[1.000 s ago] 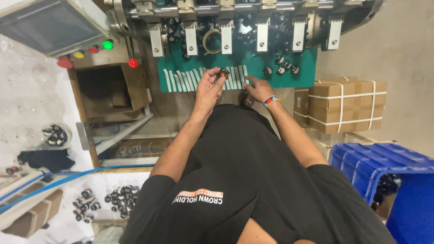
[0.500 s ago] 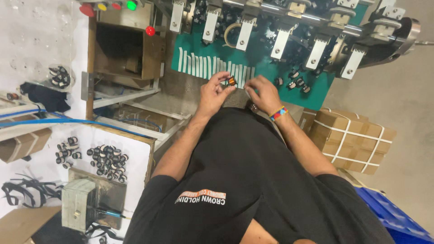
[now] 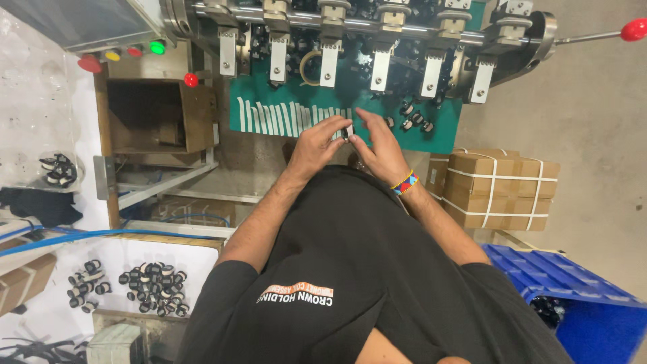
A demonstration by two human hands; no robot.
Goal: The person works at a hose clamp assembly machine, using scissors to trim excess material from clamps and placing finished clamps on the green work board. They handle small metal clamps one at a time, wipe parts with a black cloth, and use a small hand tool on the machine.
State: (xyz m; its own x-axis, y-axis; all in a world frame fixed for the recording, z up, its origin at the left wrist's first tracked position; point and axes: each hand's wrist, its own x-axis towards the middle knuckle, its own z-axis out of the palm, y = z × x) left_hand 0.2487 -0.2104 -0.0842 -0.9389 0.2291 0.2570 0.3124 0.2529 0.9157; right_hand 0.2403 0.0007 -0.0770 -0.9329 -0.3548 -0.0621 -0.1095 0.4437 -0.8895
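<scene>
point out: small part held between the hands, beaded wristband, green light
small part (image 3: 348, 131): head view, on its pale middle, between the fingertips of both hands.
beaded wristband (image 3: 405, 183): head view, on the beads across the right wrist.
green light (image 3: 158, 47): head view, on its lit dome.

Right of the green work surface (image 3: 283, 111), brown cardboard boxes (image 3: 502, 189) (bound with white straps) are stacked. Left of it, an open cardboard box (image 3: 158, 114) is seated.
</scene>
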